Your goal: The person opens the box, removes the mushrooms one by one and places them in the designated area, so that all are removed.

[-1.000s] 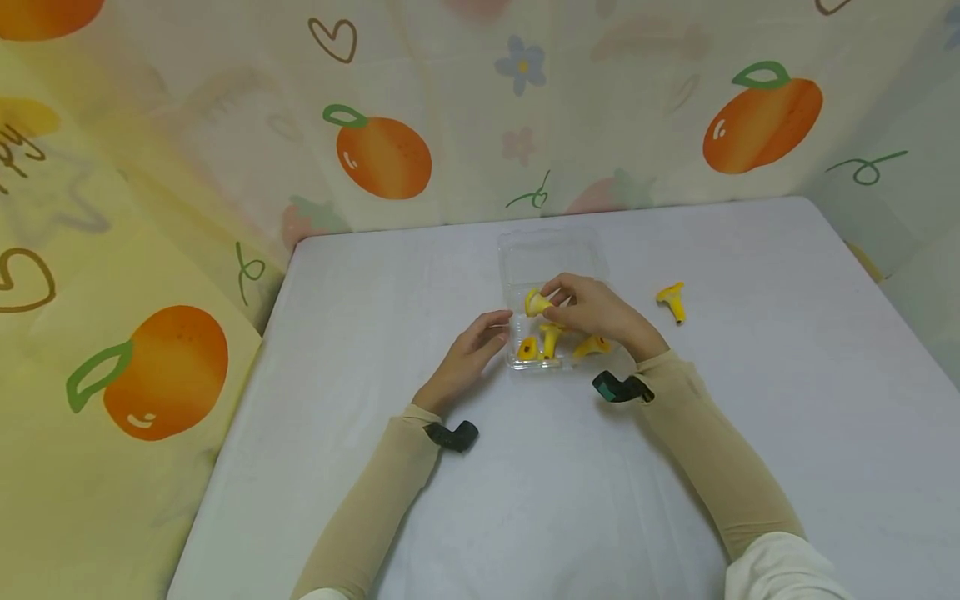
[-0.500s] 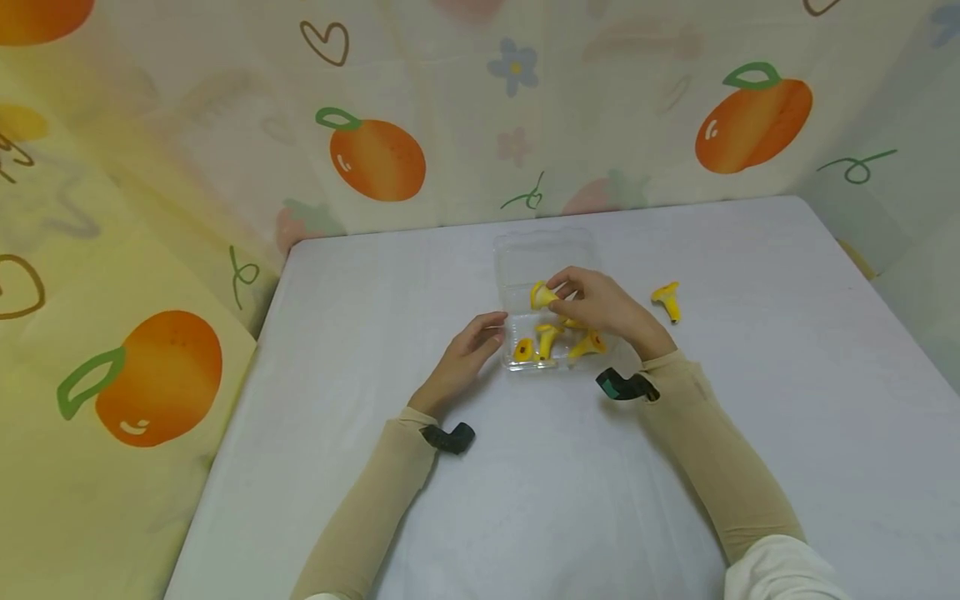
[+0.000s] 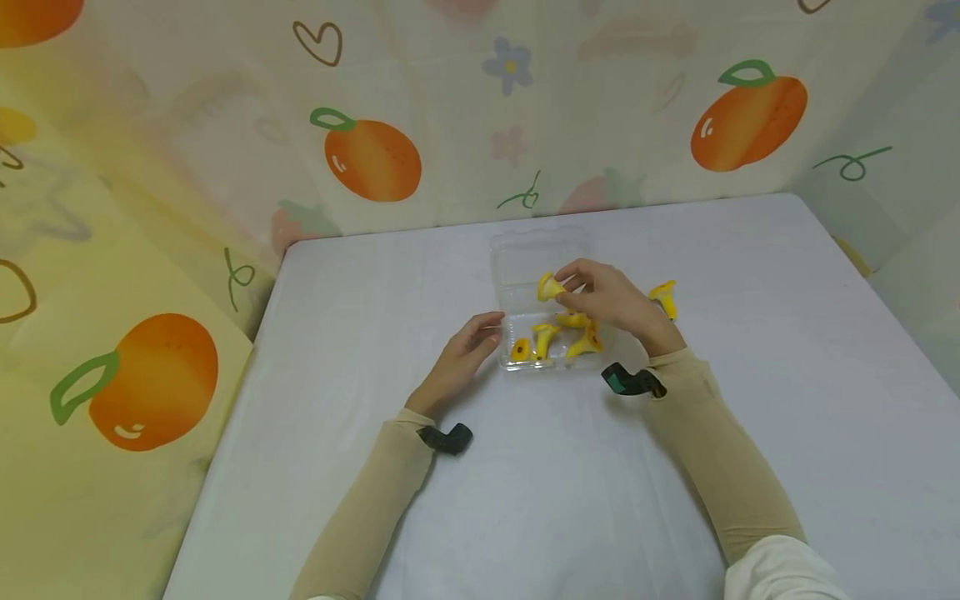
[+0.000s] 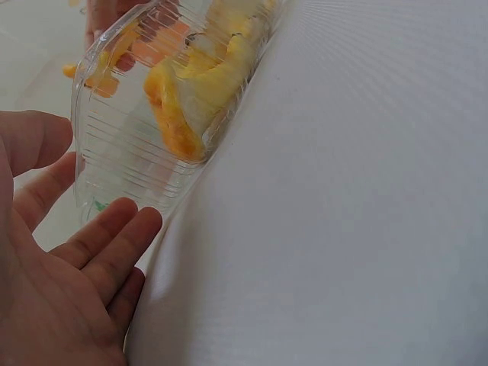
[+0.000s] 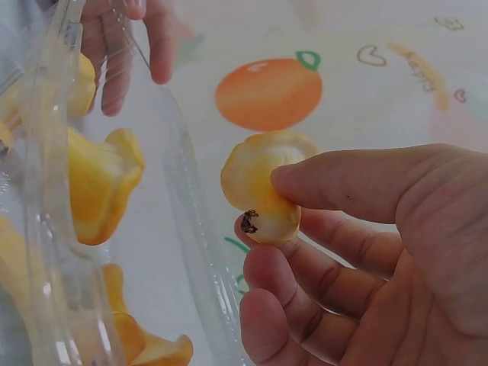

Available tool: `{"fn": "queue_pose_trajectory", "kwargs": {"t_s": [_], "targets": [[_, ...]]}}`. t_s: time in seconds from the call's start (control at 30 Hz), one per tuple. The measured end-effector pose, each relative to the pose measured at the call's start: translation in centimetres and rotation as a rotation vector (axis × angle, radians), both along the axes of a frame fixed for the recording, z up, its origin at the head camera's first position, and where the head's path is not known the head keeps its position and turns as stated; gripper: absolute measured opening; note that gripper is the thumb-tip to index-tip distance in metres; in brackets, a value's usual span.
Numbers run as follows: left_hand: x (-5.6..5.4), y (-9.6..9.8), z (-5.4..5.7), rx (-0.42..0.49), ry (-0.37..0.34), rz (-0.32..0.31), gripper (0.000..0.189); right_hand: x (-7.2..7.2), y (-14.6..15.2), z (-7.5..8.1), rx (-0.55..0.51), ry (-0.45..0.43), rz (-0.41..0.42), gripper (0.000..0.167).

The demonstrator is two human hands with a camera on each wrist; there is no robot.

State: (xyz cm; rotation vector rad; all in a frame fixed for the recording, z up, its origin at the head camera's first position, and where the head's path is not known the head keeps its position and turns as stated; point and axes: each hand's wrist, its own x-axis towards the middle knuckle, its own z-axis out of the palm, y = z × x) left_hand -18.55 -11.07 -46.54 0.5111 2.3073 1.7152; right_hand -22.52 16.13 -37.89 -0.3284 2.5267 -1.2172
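Observation:
My right hand [image 3: 606, 296] pinches a yellow trumpet-shaped mushroom [image 3: 550, 287] between thumb and fingers, above the back part of an open clear plastic box [image 3: 517, 365]. In the right wrist view, the brown-specked stem end of this mushroom [image 5: 263, 179] points toward the camera. Several similar yellow mushrooms [image 3: 544, 340] lie inside the box. At the box's left side is my left hand [image 3: 463, 357], its fingers extended. The left wrist view has its fingertips [image 4: 145, 225] right at the ribbed clear wall [image 4: 114, 152]; whether they press on it I cannot tell.
Just beyond my right wrist, another yellow mushroom [image 3: 666, 296] lies on the white-covered table [image 3: 525, 500], partly hidden by the hand. The box's clear lid [image 3: 525, 254] is folded back toward the fruit-printed curtain [image 3: 450, 150].
My right hand has moved a little right and up with the mushroom and now partly covers the one on the table. The left hand stays by the box. The head view has shifted slightly.

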Motion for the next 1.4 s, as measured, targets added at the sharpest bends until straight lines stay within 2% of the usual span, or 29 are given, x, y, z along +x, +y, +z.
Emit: {"fn": "queue_pose_trajectory", "kwargs": {"t_s": [0.23,0.57,1.13,1.4], "targets": [[0.1,0.0,0.2,0.005,-0.015,-0.003,0.045,-0.1,0.4,0.2,-0.033,0.011,-0.006,0.038],[-0.1,-0.1,-0.3,-0.009,0.01,-0.001,0.042,-0.1,1.7,0.6,-0.032,0.033,-0.064,0.039],[-0.1,0.0,-0.4,0.002,0.002,-0.002,0.042,-0.1,3.5,1.3,-0.049,0.04,-0.138,0.039],[-0.1,-0.1,-0.4,-0.01,-0.003,0.002,0.042,0.2,4.5,1.6,-0.082,0.073,-0.163,0.04]]}}
